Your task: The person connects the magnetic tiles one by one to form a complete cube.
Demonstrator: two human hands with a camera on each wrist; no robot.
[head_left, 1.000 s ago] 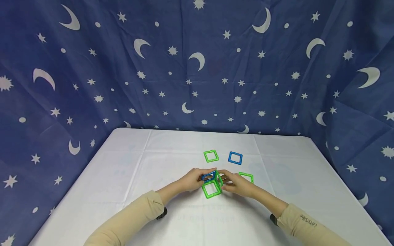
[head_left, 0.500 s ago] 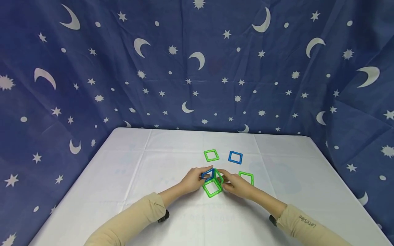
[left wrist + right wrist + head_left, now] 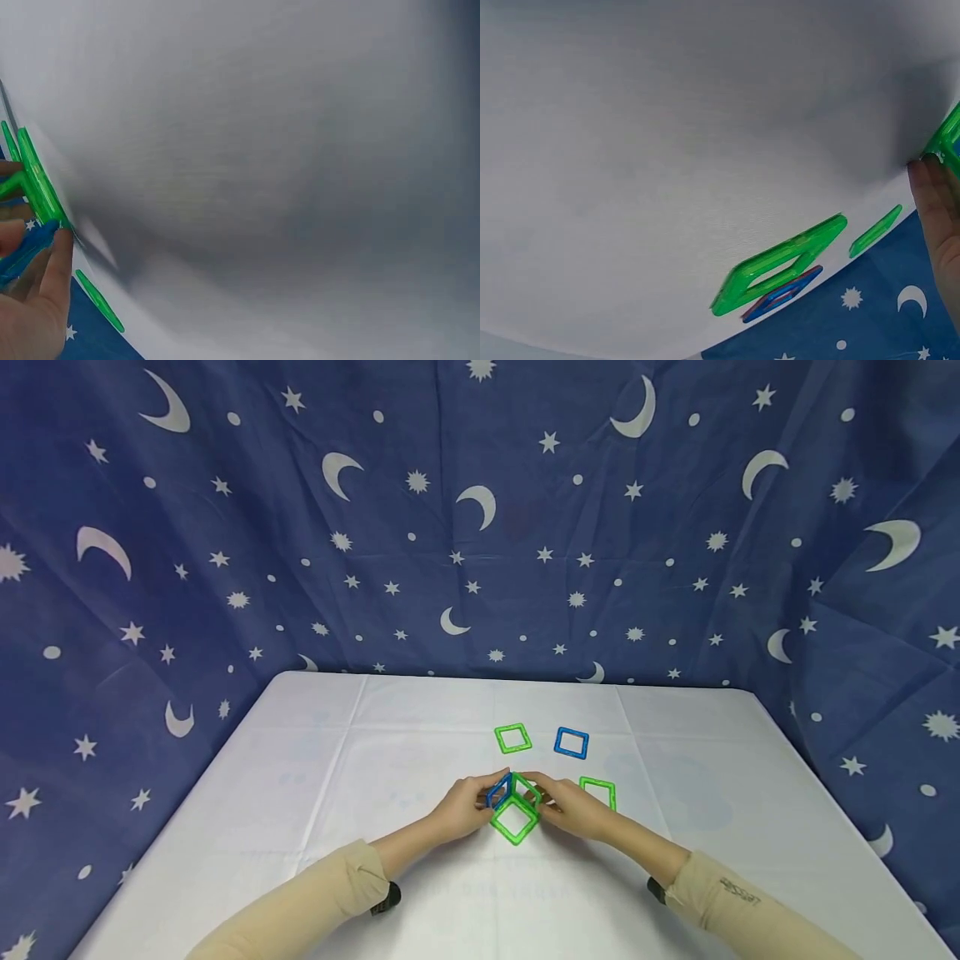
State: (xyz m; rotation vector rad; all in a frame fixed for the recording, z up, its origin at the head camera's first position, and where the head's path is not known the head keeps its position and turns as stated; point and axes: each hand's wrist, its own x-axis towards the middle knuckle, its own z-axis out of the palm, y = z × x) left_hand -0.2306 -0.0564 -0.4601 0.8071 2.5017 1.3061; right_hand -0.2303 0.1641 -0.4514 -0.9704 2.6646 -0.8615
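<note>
Square frame-shaped magnetic tiles meet at a corner in the middle of the white table. My left hand [image 3: 462, 810] pinches the standing blue magnetic tile [image 3: 511, 785] between thumb and fingers; the left wrist view shows this blue tile [image 3: 30, 247] against a green one [image 3: 43, 187]. From the other side, my right hand [image 3: 573, 810] holds the standing green magnetic tile [image 3: 527, 782], its fingers partly hidden behind it. In front of both, a flat green magnetic tile [image 3: 504, 833] joins their lower edges. The right wrist view catches only part of the right hand [image 3: 937, 217].
Behind the hands lie a loose green tile [image 3: 513, 738] and a loose blue tile [image 3: 572, 743]. Another green tile [image 3: 613, 795] lies right beside the right hand, partly covered by it. A blue star-and-moon curtain [image 3: 480, 568] hangs beyond the table [image 3: 337, 777].
The joined tiles have turned so that the flat green one points its corner toward me. The standing blue and green tiles now meet in a V, and both hands have shifted slightly left.
</note>
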